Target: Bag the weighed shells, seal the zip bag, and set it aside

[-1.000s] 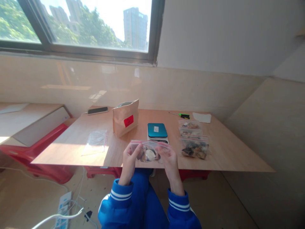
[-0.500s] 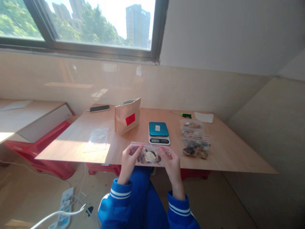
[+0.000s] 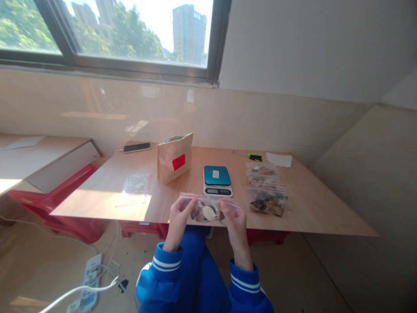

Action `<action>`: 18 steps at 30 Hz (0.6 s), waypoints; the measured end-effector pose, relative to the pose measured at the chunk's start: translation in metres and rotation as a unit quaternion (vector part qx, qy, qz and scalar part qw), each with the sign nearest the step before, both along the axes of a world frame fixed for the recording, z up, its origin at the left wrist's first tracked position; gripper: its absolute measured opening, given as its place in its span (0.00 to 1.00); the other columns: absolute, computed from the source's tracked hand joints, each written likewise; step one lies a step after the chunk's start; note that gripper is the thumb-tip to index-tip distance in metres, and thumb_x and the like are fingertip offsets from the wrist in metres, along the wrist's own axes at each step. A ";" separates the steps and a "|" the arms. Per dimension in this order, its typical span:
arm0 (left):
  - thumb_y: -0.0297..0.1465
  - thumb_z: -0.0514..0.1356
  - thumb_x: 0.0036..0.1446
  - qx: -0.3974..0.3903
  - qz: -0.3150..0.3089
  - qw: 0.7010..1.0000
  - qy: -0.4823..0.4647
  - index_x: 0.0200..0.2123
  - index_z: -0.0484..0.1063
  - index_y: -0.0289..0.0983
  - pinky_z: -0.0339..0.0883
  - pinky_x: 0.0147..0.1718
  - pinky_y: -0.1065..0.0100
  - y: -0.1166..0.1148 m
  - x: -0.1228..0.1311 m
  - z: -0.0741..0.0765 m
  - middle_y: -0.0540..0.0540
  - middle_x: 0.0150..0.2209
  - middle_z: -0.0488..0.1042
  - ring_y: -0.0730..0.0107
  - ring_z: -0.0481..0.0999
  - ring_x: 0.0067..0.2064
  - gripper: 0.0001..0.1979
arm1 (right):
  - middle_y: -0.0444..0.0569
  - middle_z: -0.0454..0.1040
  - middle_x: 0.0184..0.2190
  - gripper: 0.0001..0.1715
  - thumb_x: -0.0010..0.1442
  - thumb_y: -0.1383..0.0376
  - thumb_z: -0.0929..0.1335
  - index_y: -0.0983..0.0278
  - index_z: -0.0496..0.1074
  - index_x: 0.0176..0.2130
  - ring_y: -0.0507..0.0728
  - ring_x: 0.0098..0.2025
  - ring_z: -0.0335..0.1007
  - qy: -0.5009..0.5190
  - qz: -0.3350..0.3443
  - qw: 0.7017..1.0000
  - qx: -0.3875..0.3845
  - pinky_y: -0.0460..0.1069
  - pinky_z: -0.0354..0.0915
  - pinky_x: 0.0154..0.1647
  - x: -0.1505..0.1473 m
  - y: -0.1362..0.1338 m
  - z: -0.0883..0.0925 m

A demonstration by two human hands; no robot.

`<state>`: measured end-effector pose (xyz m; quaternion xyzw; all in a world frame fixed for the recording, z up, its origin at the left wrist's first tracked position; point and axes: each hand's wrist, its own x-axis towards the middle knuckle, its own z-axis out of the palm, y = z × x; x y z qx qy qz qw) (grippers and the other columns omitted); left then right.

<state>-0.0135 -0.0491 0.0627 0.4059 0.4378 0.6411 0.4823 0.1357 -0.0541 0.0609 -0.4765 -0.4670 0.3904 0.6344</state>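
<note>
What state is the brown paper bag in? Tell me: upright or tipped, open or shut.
Upright and open: the brown paper bag stands on the table, its top mouth gaping.

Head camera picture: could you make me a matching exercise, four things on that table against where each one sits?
Things:
1. phone
2. brown paper bag
3. scale
4. small zip bag

Places:
A. held up between both hands
B. far left corner of the table
C. middle of the table, teal top
D. left of the scale, red label

Pairs: 1-B, 2-D, 3-C, 4-A
</note>
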 end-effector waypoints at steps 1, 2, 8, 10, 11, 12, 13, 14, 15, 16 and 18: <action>0.38 0.65 0.50 0.002 -0.012 1.000 -0.012 0.28 0.76 0.34 0.60 0.24 0.72 0.000 0.000 -0.001 0.51 0.21 0.72 0.75 0.67 0.23 0.12 | 0.51 0.80 0.35 0.16 0.54 0.55 0.70 0.64 0.76 0.37 0.59 0.37 0.76 0.006 0.029 1.000 -0.008 0.52 0.72 0.38 0.000 0.000 0.000; 0.38 0.65 0.50 0.004 -0.022 1.000 -0.021 0.29 0.76 0.34 0.60 0.24 0.73 0.000 -0.001 -0.001 0.51 0.21 0.72 0.76 0.66 0.23 0.11 | 0.51 0.80 0.37 0.17 0.54 0.55 0.71 0.64 0.76 0.39 0.60 0.38 0.77 0.006 0.057 0.998 -0.014 0.53 0.72 0.39 0.000 0.000 0.000; 0.36 0.66 0.49 -0.009 -0.066 0.997 -0.027 0.34 0.77 0.34 0.63 0.27 0.72 -0.003 -0.001 0.000 0.49 0.26 0.76 0.75 0.70 0.26 0.12 | 0.49 0.79 0.32 0.12 0.53 0.58 0.72 0.64 0.76 0.33 0.59 0.37 0.76 -0.015 0.049 0.999 0.000 0.54 0.72 0.42 -0.005 0.000 -0.003; 0.36 0.67 0.48 -0.014 -0.065 0.998 -0.019 0.34 0.78 0.34 0.64 0.27 0.72 -0.003 -0.001 0.001 0.48 0.26 0.77 0.74 0.71 0.26 0.12 | 0.48 0.78 0.31 0.11 0.53 0.58 0.72 0.64 0.76 0.33 0.58 0.36 0.76 -0.023 0.047 0.999 0.006 0.53 0.72 0.41 -0.005 0.000 -0.003; 0.36 0.67 0.48 -0.015 -0.063 0.998 -0.016 0.33 0.78 0.34 0.64 0.27 0.71 -0.003 -0.001 0.001 0.49 0.25 0.76 0.74 0.71 0.25 0.12 | 0.48 0.78 0.31 0.11 0.54 0.58 0.72 0.64 0.76 0.32 0.58 0.36 0.76 -0.027 0.045 0.999 0.011 0.53 0.72 0.41 -0.005 0.000 -0.003; 0.36 0.67 0.48 -0.017 -0.061 0.998 -0.013 0.33 0.78 0.34 0.64 0.27 0.72 -0.003 -0.001 0.001 0.49 0.25 0.76 0.74 0.71 0.25 0.12 | 0.47 0.78 0.30 0.11 0.54 0.58 0.72 0.64 0.76 0.32 0.57 0.36 0.76 -0.029 0.044 0.998 0.015 0.52 0.72 0.40 -0.004 -0.001 -0.003; 0.36 0.67 0.48 -0.019 -0.061 0.998 -0.010 0.33 0.78 0.34 0.64 0.27 0.72 -0.003 -0.001 0.002 0.49 0.24 0.76 0.74 0.71 0.25 0.12 | 0.47 0.77 0.30 0.10 0.54 0.59 0.72 0.64 0.76 0.31 0.57 0.35 0.75 -0.030 0.044 0.998 0.019 0.52 0.72 0.40 -0.004 -0.001 -0.003; 0.36 0.67 0.48 -0.019 -0.061 0.998 -0.006 0.33 0.78 0.34 0.64 0.27 0.72 -0.003 -0.001 0.002 0.49 0.25 0.77 0.74 0.71 0.26 0.12 | 0.46 0.77 0.29 0.10 0.54 0.59 0.72 0.64 0.76 0.31 0.57 0.35 0.75 -0.031 0.044 0.998 0.022 0.51 0.72 0.40 -0.004 -0.001 -0.002; 0.36 0.67 0.48 -0.018 -0.061 0.998 -0.003 0.33 0.78 0.34 0.64 0.28 0.72 -0.003 -0.002 0.002 0.49 0.25 0.77 0.74 0.71 0.26 0.12 | 0.46 0.76 0.29 0.10 0.54 0.59 0.72 0.64 0.75 0.31 0.56 0.35 0.75 -0.031 0.045 0.998 0.025 0.51 0.72 0.39 -0.004 -0.002 -0.002; 0.36 0.67 0.48 -0.014 -0.061 0.998 0.000 0.33 0.78 0.34 0.64 0.28 0.72 -0.003 -0.002 0.002 0.49 0.26 0.77 0.74 0.71 0.26 0.12 | 0.46 0.76 0.29 0.10 0.54 0.59 0.72 0.64 0.75 0.31 0.56 0.35 0.75 -0.031 0.046 0.998 0.028 0.50 0.72 0.39 -0.004 -0.002 -0.002; 0.35 0.67 0.48 -0.007 -0.059 0.998 0.006 0.33 0.78 0.34 0.64 0.28 0.73 -0.004 -0.002 0.004 0.49 0.27 0.77 0.74 0.71 0.27 0.11 | 0.46 0.75 0.29 0.09 0.54 0.59 0.72 0.64 0.75 0.30 0.56 0.35 0.74 -0.032 0.047 0.998 0.034 0.50 0.71 0.39 -0.004 -0.002 -0.002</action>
